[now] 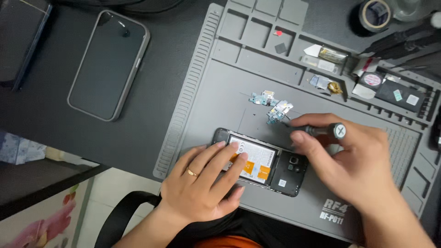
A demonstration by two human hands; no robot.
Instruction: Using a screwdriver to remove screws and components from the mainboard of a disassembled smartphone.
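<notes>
Two hands are seen at the lower middle of the frame. An opened phone (pixel 262 161), back cover off, is pressed flat on the grey repair mat (pixel 216 87) by the left hand (pixel 202 181), fingers spread over its white battery label with orange patches. A screwdriver (pixel 321 130) is gripped by the closed fingers of the right hand (pixel 344 158), tip pointing left just above the phone. Small circuit parts (pixel 273 105) lie above it. A cased phone (pixel 109 64) rests screen-up at upper left on the dark surface (pixel 55 124). A tape roll (pixel 374 14) sits at upper right.
</notes>
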